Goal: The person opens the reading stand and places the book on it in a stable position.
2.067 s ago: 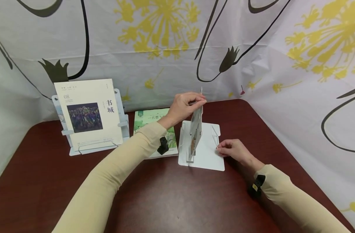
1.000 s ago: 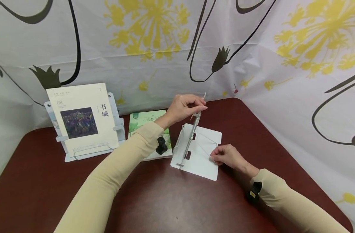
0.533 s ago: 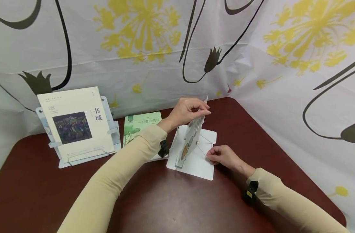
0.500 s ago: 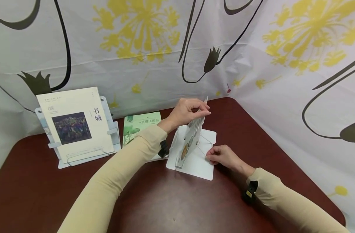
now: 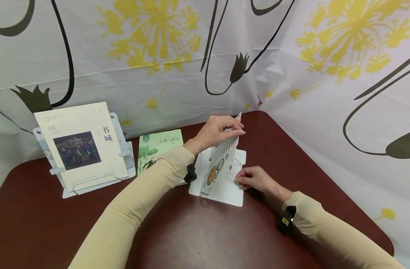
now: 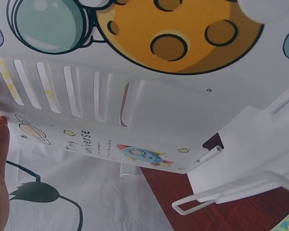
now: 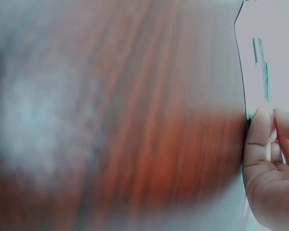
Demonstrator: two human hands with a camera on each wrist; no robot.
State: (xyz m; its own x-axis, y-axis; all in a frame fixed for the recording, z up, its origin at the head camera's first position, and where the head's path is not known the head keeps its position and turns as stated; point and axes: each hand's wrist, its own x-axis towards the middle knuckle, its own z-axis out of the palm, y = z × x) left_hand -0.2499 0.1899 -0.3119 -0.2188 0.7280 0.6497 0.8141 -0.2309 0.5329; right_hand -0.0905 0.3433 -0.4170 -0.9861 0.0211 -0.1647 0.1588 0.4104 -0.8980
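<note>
A white folding book stand with a cartoon space print stands partly folded at the table's middle right. My left hand pinches the top edge of its raised panel. The left wrist view shows the panel's slots, orange planet print and "Tiny universe" lettering. The stand's white base plate lies flat on the table. At the plate's right edge, my right hand pinches a thin wire support between thumb and fingers. In the right wrist view, the right hand partly hides this wire.
Left of the stand lies a green-covered book, partly hidden by the left forearm. Farther left, a cream magazine leans on a pale blue book stand. A patterned cloth hangs behind the dark red table.
The raised panel has turned from nearly edge-on to show more of its printed face. The base plate has rotated slightly. Both hands keep their holds; the head view has shifted.
</note>
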